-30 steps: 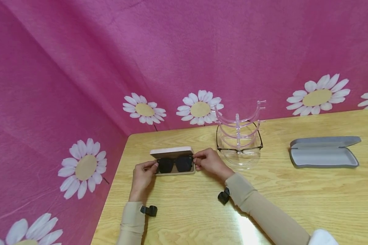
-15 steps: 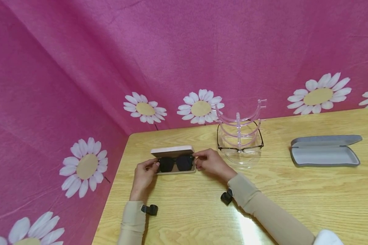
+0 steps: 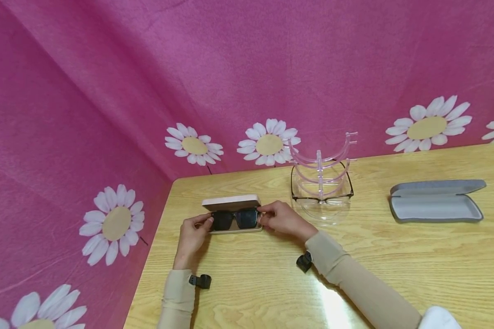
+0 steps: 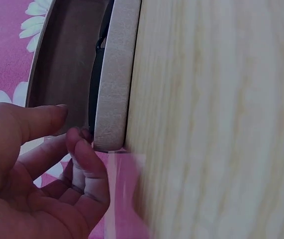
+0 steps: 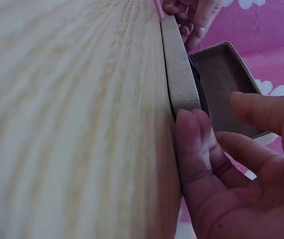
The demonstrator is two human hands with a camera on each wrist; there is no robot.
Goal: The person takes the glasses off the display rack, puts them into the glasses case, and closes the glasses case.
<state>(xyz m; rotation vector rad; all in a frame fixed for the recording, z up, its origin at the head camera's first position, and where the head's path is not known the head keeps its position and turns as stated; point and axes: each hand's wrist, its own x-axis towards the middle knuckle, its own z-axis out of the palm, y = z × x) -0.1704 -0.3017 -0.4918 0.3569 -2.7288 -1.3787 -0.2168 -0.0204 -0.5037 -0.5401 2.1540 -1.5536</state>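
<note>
Dark square-lensed sunglasses lie in a beige glasses case that stands with its lid raised. My left hand holds their left end at the case's corner; in the left wrist view two curled fingertips meet the dark frame there. At the opposite end my right hand grips the other side of the frame. In the right wrist view, its fingertips press right against the case's end wall, while another digit is raised over the case's interior.
Right of the hands, a clear pink-tinted display stand carries black-rimmed eyeglasses. Farther right lies a grey glasses case with its lid up. Pink daisy-printed cloth hangs behind the wooden table.
My right hand has shifted slightly left against the sunglasses. The lenses have tilted a little, showing a brighter sheen and see-through right lens. My left hand has barely moved.
</note>
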